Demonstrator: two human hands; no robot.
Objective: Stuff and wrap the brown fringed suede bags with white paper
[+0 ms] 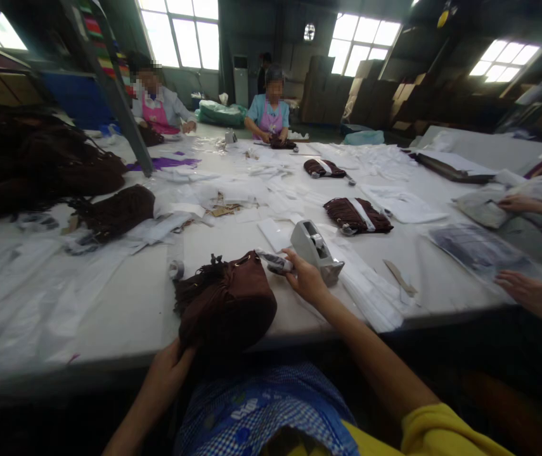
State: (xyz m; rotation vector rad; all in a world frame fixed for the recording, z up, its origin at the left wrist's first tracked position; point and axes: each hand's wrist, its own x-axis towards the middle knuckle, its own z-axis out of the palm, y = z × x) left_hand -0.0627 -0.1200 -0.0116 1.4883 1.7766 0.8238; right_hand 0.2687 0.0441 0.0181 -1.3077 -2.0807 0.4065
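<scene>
A dark brown fringed bag (232, 301) lies at the near edge of the white table. My left hand (172, 358) grips its lower left side, with the fingertips hidden beneath it. My right hand (306, 275), at the bag's upper right, pinches a small plastic-wrapped bundle (275, 261) beside the bag's rim. Just beyond that hand stands a grey tape dispenser (316, 247). Two folded brown bags with white bands, one nearer (359, 215) and one farther (324, 168), rest beyond the dispenser.
Brown bags are piled (37, 158) at the left, near a metal post (128, 107). White sheets (370, 291) and a thin blade-like piece (400, 277) lie right of the dispenser. Another person's hands (532, 294) touch plastic packages at the right. Two people in pink aprons work across the table.
</scene>
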